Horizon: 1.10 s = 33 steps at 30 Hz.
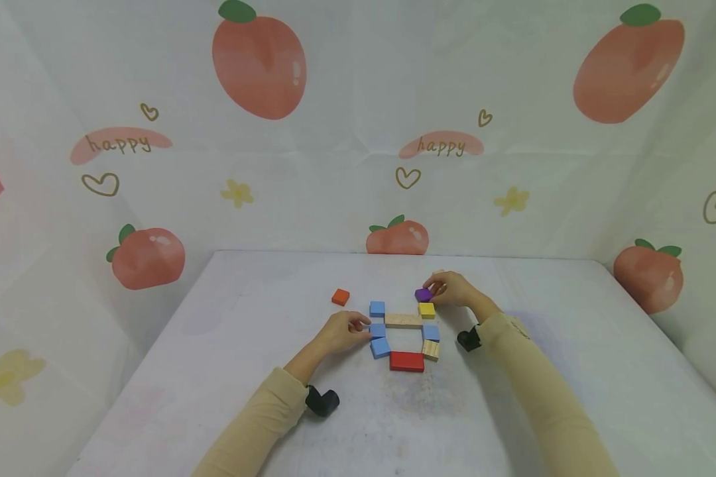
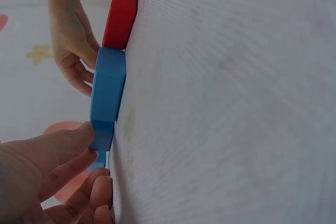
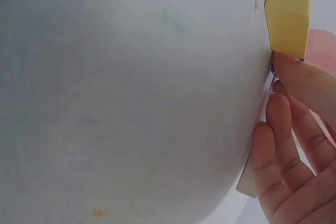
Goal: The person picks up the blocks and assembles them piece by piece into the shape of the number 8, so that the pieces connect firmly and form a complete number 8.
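Observation:
Several wooden blocks form a ring on the table. My left hand [image 1: 341,331] is at the ring's left side, thumb and index finger at a blue block [image 1: 378,330]; in the left wrist view the thumb touches that block [image 2: 103,136]. My right hand [image 1: 451,289], at the far right corner, pinches a purple block [image 1: 423,295] just behind a yellow block [image 1: 426,311]. The right wrist view shows the thumb by the yellow block [image 3: 289,14], with the purple one mostly hidden. A pale wooden block [image 3: 247,182] lies beyond the right fingers.
A red block [image 1: 406,362] closes the ring's near side, and a long wooden block [image 1: 403,321] crosses between its sides. Other blue blocks [image 1: 380,348] and a striped wooden block [image 1: 431,350] complete the sides. An orange block [image 1: 341,297] lies apart at the back left.

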{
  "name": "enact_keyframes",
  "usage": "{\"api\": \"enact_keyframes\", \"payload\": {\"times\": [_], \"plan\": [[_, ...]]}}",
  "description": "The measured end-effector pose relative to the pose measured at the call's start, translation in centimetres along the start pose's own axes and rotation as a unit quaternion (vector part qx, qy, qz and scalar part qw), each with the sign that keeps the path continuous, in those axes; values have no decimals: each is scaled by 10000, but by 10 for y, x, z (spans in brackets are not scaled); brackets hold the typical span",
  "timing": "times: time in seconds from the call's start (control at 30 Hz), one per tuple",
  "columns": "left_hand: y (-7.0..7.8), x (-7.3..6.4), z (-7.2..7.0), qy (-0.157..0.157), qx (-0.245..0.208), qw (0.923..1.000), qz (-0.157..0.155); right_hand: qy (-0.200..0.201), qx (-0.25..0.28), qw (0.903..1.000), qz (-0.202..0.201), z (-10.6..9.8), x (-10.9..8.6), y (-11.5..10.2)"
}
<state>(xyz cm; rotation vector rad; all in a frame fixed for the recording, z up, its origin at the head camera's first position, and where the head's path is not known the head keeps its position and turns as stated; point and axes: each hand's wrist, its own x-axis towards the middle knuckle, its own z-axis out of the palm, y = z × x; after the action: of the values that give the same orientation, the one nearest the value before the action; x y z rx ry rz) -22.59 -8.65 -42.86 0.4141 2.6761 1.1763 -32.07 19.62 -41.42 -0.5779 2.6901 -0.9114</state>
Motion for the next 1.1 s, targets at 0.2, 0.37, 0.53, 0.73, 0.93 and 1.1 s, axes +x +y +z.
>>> {"api": "enact_keyframes", "payload": {"times": [0.2, 0.37, 0.53, 0.73, 0.93, 1.1], "plan": [[-1, 1, 0, 1, 24, 10000, 0, -130, 38, 9999, -10, -1, -1, 1], [-1, 1, -1, 7, 34, 9999, 125, -275, 81, 9994, -171, -4, -2, 4], [-1, 2, -1, 28, 34, 9998, 169, -255, 106, 9995, -174, -5, -4, 6], [-3, 2, 1, 7, 9, 10000, 30, -123, 209, 9997, -55, -1, -5, 7], [-3, 1, 1, 8, -26, 10000, 54, -34, 238, 9996, -171, 0, -7, 5], [-3, 1, 1, 10, -35, 10000, 70, -42, 239, 9996, -176, 0, -9, 5]]}}
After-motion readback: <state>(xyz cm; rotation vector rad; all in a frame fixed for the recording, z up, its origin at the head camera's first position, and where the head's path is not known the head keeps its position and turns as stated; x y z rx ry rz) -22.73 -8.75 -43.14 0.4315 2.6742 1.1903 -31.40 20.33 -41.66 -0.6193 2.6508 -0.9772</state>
